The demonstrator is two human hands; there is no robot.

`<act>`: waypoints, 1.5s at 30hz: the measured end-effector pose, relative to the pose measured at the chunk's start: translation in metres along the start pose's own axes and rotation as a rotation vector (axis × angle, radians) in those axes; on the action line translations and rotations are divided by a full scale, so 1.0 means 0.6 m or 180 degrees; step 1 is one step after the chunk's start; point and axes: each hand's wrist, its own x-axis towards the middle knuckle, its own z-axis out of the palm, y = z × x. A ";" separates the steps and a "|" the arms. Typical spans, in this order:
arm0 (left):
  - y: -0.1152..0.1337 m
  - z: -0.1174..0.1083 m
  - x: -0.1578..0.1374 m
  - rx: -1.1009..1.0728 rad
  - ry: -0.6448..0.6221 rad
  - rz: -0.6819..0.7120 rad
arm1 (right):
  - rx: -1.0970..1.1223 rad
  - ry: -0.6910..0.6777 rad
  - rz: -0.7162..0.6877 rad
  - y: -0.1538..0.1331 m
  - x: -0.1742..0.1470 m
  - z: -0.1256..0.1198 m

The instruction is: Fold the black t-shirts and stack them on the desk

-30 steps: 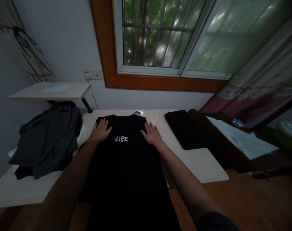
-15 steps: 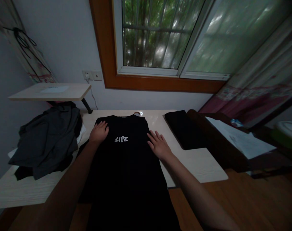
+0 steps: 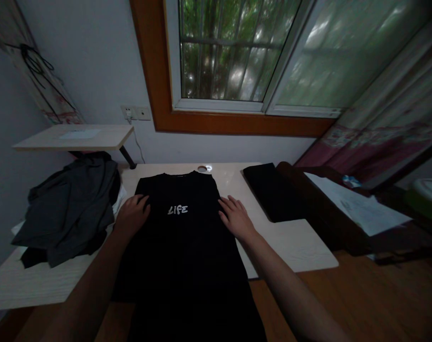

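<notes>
A black T-shirt (image 3: pixel 183 247) with white lettering on its chest lies spread on the pale table (image 3: pixel 290 242), collar toward the wall, its lower part reaching past the front edge. My left hand (image 3: pixel 132 214) rests on the shirt's left side below the shoulder, fingers apart and slightly bent. On the opposite side, my right hand (image 3: pixel 236 216) lies palm down with spread fingertips touching the right edge of the shirt. Neither hand grips the cloth.
Crumpled dark grey clothes (image 3: pixel 69 204) are heaped at the left, under a raised shelf (image 3: pixel 105 137). Folded black cloth (image 3: pixel 273 190) sits on the table's right. Beyond it are papers (image 3: pixel 354 204) on a dark brown surface. A window (image 3: pixel 233 57) is behind.
My left hand has slid from the shirt's shoulder down and outward to its left side. The shirt's upper part has shifted slightly left. My right hand has hardly moved.
</notes>
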 end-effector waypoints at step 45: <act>0.010 0.016 -0.001 0.0269 -0.0233 -0.0385 | -0.0246 -0.0018 -0.0022 0.006 0.036 0.007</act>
